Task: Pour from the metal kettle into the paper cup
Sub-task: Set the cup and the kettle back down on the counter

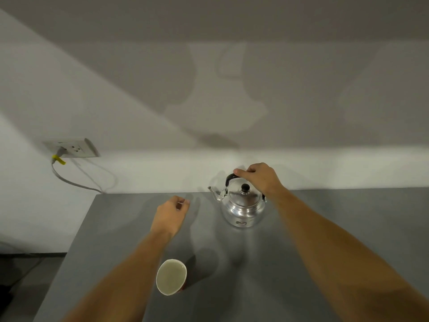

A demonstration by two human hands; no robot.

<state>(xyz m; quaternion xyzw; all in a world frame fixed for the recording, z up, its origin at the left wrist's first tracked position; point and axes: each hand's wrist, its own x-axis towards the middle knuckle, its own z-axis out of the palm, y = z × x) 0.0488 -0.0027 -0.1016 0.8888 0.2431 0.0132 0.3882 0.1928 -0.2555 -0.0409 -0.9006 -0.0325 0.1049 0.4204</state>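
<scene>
Right hand (pixel 260 178) closed over the black handle (pixel 230 177) of the metal kettle (pixel 242 206), standing upright at the far side of the grey tabletop (pixel 325 205), spout (pixel 214 193) pointing left. Left hand (pixel 170 216) hovering loosely curled, gripping nothing, left of the kettle and apart from it. Paper cup (pixel 171 276) upright near the front edge, well apart from the kettle, beside the left forearm. On the wall at left, a socket (pixel 74 147) with a plugged-in cable (pixel 69 181).
</scene>
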